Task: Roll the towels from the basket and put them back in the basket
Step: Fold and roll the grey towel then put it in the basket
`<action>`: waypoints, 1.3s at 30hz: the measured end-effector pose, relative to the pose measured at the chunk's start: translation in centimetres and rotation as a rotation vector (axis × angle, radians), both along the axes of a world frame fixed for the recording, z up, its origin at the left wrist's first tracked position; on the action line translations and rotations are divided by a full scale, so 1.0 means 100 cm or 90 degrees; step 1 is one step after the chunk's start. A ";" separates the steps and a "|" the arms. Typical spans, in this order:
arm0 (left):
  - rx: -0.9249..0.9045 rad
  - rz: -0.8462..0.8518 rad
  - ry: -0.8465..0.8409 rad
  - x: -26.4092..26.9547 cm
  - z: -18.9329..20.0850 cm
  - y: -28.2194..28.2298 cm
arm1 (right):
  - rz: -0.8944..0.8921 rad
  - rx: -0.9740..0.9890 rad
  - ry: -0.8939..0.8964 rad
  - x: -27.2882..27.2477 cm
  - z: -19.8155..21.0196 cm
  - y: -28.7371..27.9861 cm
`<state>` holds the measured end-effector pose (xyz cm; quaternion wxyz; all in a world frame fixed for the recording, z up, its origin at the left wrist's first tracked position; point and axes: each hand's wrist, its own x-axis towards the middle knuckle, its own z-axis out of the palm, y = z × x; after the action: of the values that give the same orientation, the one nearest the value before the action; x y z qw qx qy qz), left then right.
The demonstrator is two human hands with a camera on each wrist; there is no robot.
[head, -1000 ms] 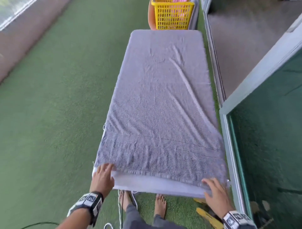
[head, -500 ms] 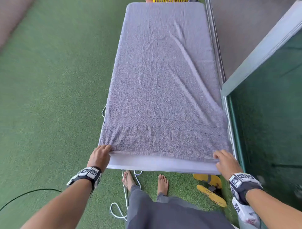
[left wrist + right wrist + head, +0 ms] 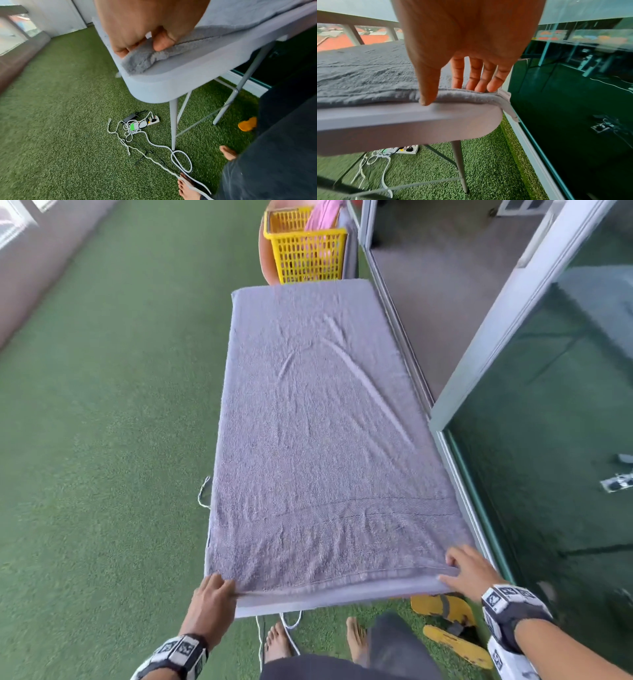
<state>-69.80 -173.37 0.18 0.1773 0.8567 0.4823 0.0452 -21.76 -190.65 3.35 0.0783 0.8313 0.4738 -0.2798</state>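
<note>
From the head camera I log a grey towel (image 3: 318, 440) spread flat over the whole table (image 3: 308, 602), which shows only at its near edge, and past the far end a yellow basket (image 3: 308, 256), top cut off, holding pink cloth (image 3: 320, 220) I cannot identify. On the left wrist camera my left hand (image 3: 145, 27) pinches the towel's near left corner between thumb and fingers. On the right wrist camera my right hand (image 3: 467, 44) takes the near right corner, thumb under the hem, fingers on top.
</note>
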 end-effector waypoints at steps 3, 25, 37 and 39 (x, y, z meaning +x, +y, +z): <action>0.004 0.031 -0.009 -0.002 -0.002 0.001 | 0.072 -0.002 -0.032 -0.008 -0.003 -0.004; 0.031 0.118 -0.007 -0.004 -0.005 -0.019 | 0.047 0.168 -0.018 0.013 0.000 -0.032; 0.102 0.152 -0.033 -0.016 0.004 -0.026 | -0.090 0.409 -0.053 0.016 -0.013 -0.052; 0.075 0.169 -0.029 -0.017 0.003 -0.034 | -0.095 0.391 -0.048 0.017 -0.022 -0.061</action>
<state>-71.49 -176.80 0.52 0.1302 0.7931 0.5837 0.1157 -20.05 -196.74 1.10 -0.1798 0.8583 0.4707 -0.0975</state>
